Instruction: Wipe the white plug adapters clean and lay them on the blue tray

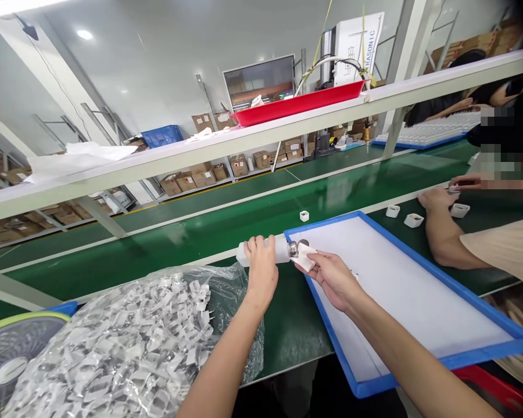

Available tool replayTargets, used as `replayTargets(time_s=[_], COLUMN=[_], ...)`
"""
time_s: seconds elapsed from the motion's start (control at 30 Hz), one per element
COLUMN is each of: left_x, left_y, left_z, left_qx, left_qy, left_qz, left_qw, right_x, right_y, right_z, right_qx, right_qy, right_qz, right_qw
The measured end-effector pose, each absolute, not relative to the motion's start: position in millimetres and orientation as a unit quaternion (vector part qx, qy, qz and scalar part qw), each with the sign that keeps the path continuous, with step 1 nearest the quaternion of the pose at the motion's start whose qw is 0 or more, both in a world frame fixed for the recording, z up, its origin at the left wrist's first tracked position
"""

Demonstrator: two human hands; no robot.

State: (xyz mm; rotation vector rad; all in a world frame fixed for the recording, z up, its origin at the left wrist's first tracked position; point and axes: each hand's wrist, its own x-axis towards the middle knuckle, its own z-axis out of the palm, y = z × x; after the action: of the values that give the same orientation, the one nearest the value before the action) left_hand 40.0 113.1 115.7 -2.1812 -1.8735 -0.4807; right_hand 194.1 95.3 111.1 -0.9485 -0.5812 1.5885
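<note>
My left hand (pixel 261 267) is wrapped around a whitish plastic bottle (pixel 282 249), tipped onto its side above the bench. The bottle's metal neck (pixel 293 249) and a dark round lid (pixel 303 242) point right. Pinched in my right hand (pixel 335 280) is a folded white cloth (pixel 305 259), held up against the bottle's mouth. Below and right of that hand lies a blue-rimmed tray (pixel 418 262) with a white base. Left of my left forearm, a clear plastic bag (pixel 230 290) spills over with many small white plastic parts (pixel 135 337).
One small white part (pixel 304 216) sits on the green belt (pixel 226 223). At right, a co-worker's hands (pixel 440 198) work beside several white parts (pixel 414 220). A fan (pixel 13 366) stands at lower left. Overhead runs a shelf (pixel 192 152) with a red tray (pixel 300 104).
</note>
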Motion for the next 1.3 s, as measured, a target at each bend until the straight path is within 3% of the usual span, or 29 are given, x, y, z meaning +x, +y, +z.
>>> replayTargets(time_s=[0.57, 0.83, 1.1, 1.3], left_x=[35.7, 33.4, 33.1, 27.4], left_y=[117.3, 132.4, 166.2, 183.0], left_z=[114.5, 92.9, 67.4, 45.5], left_qx=[-0.76, -0.723, -0.617, -0.536], left_qy=[-0.621, -0.654, -0.67, -0.663], left_qz=[-0.153, -0.224, -0.384, -0.474], left_qw=[0.118, -0.001, -0.153, -0.221], right_x=[190.4, 189.9, 187.9, 197.4], right_y=[101.9, 106.5, 123.7, 121.6], right_z=[95.6, 100.4, 119.2, 101.0], right_qx=[-0.377, -0.379, -0.35, -0.375], right_qy=[-0.233, -0.256, -0.258, -0.212], right_qz=[0.687, 0.675, 0.692, 0.694], right_qw=[0.576, 0.578, 0.576, 0.576])
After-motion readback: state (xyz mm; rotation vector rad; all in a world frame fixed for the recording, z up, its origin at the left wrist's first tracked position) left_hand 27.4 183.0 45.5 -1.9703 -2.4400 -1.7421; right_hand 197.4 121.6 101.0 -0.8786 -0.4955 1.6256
